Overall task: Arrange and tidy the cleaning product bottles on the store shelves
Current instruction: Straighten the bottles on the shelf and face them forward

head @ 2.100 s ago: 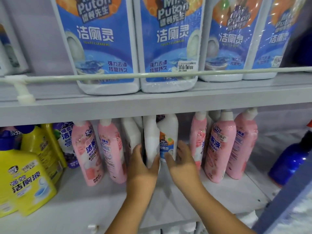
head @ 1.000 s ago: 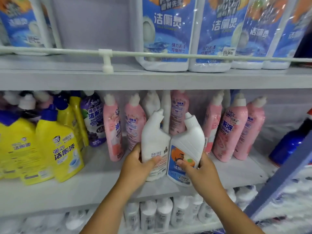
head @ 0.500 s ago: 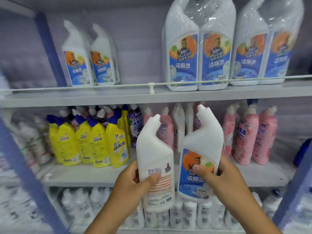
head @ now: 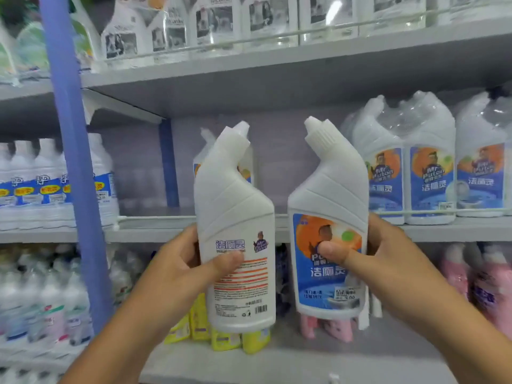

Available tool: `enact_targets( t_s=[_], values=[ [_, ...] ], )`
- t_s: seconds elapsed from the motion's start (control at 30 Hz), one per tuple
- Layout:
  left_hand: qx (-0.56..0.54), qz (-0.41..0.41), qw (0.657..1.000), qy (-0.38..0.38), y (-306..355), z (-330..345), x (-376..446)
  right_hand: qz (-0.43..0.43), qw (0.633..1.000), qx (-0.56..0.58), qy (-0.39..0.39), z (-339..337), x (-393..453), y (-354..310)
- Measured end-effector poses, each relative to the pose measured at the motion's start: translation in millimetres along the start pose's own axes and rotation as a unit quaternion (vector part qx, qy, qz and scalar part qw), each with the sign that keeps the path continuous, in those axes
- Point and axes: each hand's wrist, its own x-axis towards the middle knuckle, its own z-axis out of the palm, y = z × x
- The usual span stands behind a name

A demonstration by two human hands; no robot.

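My left hand point(head: 182, 270) grips a white angled-neck toilet cleaner bottle point(head: 235, 217) with its back label toward me. A matching bottle point(head: 329, 206) with a blue and orange front label is gripped by my right hand point(head: 388, 261). Both bottles are held upright in the air in front of the middle shelf point(head: 155, 228). On that shelf, just behind the left bottle, stand two of the same cleaner bottles point(head: 246, 167), mostly hidden. Shrink-wrapped packs of the same cleaner point(head: 426, 173) stand at the right of the shelf.
A blue upright post point(head: 74, 162) divides the shelving at the left, with white blue-labelled bottles point(head: 30, 184) beyond it. Yellow bottles point(head: 230, 339) and pink bottles point(head: 476, 284) stand on the lower shelf. Clear-wrapped packs point(head: 216, 26) fill the top shelf.
I pulled the two white bottles off the lower shelf from among the pink ones and raised them to the middle shelf's height. The view tilted up and drew back.
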Motion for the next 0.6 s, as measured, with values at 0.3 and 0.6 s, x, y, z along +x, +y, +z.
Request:
enact_targets(
  t_s=[0.3,0.6],
  values=[
    [0.008,0.107,0.994,-0.004,24.3,-93.0,113.0,-0.078,0.995,-0.050,0.035,74.7,109.5,-51.8],
    [0.035,0.055,0.996,-0.053,-5.8,-134.6,212.1,-0.024,0.997,-0.042,0.062,108.6,183.3,-31.7]
  ],
)
